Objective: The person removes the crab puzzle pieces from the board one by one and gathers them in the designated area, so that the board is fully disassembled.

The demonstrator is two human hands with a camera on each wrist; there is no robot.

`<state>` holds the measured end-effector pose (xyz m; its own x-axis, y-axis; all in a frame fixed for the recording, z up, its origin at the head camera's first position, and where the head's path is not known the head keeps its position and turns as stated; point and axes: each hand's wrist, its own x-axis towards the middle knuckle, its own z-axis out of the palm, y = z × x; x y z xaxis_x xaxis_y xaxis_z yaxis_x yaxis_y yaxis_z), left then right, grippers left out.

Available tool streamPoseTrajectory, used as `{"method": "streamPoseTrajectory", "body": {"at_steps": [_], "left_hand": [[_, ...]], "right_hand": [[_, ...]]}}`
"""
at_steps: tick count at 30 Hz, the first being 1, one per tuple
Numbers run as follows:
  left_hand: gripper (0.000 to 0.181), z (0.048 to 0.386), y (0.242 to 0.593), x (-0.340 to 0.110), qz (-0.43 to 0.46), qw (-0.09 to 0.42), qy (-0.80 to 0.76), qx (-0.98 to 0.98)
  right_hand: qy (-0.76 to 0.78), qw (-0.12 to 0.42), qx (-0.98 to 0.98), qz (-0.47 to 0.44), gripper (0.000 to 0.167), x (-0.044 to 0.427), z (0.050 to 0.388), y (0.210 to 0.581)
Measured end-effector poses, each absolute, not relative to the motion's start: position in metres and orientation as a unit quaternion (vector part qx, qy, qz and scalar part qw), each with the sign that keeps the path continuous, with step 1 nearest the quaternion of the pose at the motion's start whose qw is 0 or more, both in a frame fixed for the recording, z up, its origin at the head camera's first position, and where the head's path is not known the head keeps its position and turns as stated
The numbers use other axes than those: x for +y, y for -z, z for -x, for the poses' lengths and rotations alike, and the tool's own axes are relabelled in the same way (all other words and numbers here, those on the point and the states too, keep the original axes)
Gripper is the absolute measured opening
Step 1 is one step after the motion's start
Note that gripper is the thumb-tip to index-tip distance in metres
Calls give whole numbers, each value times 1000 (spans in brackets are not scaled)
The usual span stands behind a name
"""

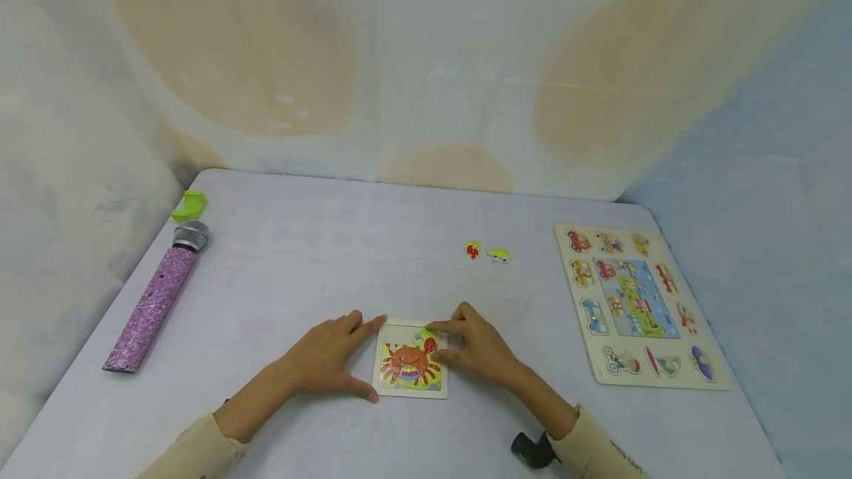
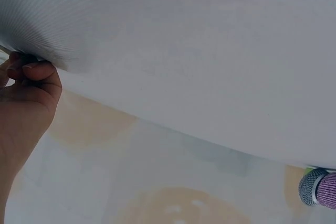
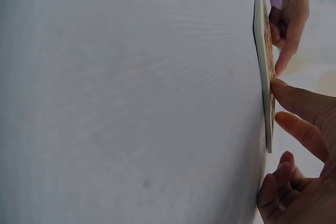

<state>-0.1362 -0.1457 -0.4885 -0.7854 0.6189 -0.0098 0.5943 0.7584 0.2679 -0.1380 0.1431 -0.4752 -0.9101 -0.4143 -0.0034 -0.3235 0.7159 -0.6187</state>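
Observation:
A small square crab jigsaw puzzle [image 1: 410,364] in a pale frame lies flat on the table between the hands. My left hand [image 1: 326,361] holds its left side, forefinger at the upper corner and thumb near the lower one; in the left wrist view, that hand [image 2: 31,95] shows with part of its fingers hidden. With thumb and forefinger my right hand [image 1: 482,346] pinches a puzzle piece with a red claw [image 1: 430,345] at the upper right of the picture. Seen edge-on in the right wrist view, the puzzle's frame [image 3: 261,51] has the right fingertips [image 3: 280,83] on its face.
Two loose pieces, one red and yellow [image 1: 472,250], one a yellow car [image 1: 500,255], lie beyond the puzzle. A larger vehicle puzzle board [image 1: 579,331] is at right. On the left are a pink glittery microphone [image 1: 156,301] and a green block [image 1: 191,205]. Curtains [image 1: 426,58] surround the table.

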Motion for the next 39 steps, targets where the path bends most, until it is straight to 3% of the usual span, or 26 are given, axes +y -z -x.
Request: {"method": "streamPoseTrajectory", "body": {"at_steps": [26, 39], "left_hand": [[113, 136, 488, -145, -322, 53, -127, 937], [114, 136, 489, -145, -323, 47, -124, 937]], "right_hand": [[314, 23, 918, 243, 36, 134, 143, 486], [308, -43, 925, 218, 31, 180, 154, 481]]}}
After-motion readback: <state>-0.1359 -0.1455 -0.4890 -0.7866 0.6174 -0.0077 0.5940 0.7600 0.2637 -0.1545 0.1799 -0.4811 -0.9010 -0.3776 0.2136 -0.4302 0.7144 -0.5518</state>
